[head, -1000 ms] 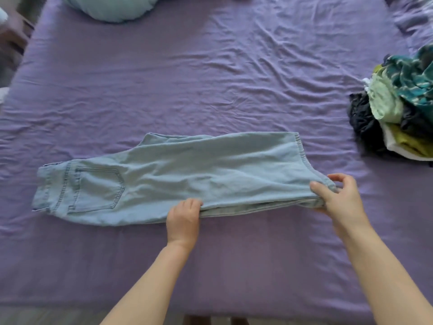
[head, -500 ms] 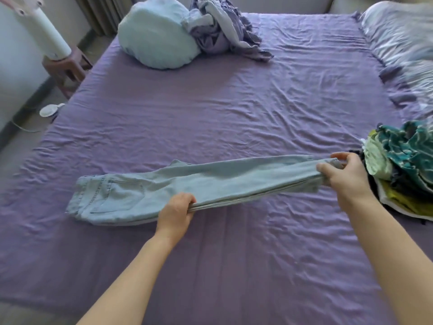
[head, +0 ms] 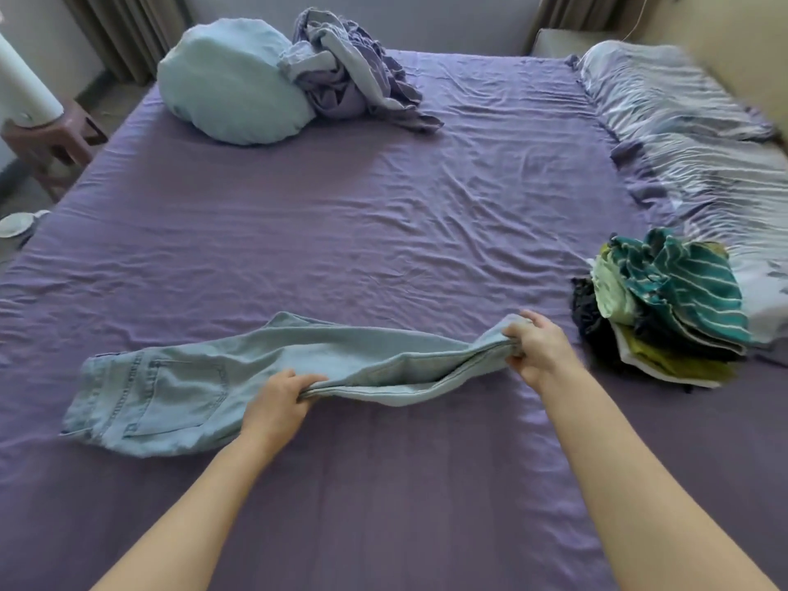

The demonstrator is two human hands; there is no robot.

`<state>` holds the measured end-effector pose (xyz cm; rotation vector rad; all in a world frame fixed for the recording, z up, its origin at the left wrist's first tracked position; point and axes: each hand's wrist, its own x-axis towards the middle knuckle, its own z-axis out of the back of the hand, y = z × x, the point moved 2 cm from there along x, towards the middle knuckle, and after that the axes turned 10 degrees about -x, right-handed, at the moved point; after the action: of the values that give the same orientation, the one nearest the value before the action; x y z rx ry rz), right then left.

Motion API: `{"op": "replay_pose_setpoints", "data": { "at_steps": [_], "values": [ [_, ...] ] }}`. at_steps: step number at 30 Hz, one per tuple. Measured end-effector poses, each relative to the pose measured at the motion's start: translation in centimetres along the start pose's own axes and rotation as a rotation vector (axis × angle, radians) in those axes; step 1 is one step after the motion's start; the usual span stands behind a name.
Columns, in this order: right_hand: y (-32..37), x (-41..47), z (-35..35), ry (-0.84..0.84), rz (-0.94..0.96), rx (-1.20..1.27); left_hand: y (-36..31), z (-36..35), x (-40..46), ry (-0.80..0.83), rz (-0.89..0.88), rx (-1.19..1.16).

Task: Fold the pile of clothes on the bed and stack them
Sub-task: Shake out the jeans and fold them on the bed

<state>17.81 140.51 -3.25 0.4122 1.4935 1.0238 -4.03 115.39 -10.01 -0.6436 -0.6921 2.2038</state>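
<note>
I saw the jeans (head: 264, 368) lying left-to-right; right hand (head: 538, 348) gripped the hems, left hand (head: 277, 403) pinched mid-leg, waistband farthest left.

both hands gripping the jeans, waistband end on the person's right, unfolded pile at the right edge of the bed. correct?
Not quite. In the head view the jeans have their waistband and back pocket on the person's left; the right hand grips the leg end. The rest holds: the left hand grips them mid-length, and the unfolded pile sits at the bed's right edge.

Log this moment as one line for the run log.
left hand grips jeans mid-leg | right hand grips hem | clothes pile unfolded
</note>
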Motion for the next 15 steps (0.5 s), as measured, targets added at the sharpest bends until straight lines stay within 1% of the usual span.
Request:
{"op": "replay_pose_setpoints", "data": {
  "at_steps": [2,3,4,5,6,8,10,11,12,13,15],
  "values": [
    [2.8,-1.0,-0.6,0.099,0.163,0.122,-0.9,2.3,0.1,-0.270,-0.071,-0.015],
    [4.0,-1.6,-0.4,0.141,0.243,0.206,-1.3,3.2,-0.2,-0.371,-0.139,0.025],
    [4.7,-2.0,0.3,0.163,0.308,0.272,-1.8,3.7,-0.5,-0.412,-0.218,0.089],
    [4.8,-2.3,1.3,0.156,0.343,0.302,-2.3,3.7,-1.0,-0.395,-0.297,0.148],
    [4.3,-2.5,2.5,0.117,0.344,0.291,-3.0,3.2,-1.4,-0.336,-0.361,0.193],
    [1.5,-1.9,5.0,-0.019,0.275,0.189,-3.9,1.3,-1.9,-0.189,-0.449,0.278],
    [-2.4,-0.8,7.2,-0.140,0.195,0.030,-4.3,-1.4,-1.9,-0.048,-0.462,0.361],
    [-4.7,-0.2,8.3,-0.194,0.155,-0.056,-4.2,-3.0,-2.0,0.040,-0.431,0.395],
    [-7.2,0.3,9.2,-0.246,0.110,-0.147,-3.6,-5.1,-2.2,0.161,-0.361,0.426],
    [-9.6,0.8,10.1,-0.291,0.056,-0.256,-2.6,-7.4,-2.4,0.243,-0.282,0.449],
    [-14.2,1.5,11.3,-0.328,-0.064,-0.459,-0.7,-11.3,-3.1,0.425,-0.153,0.524]
  ]
}}
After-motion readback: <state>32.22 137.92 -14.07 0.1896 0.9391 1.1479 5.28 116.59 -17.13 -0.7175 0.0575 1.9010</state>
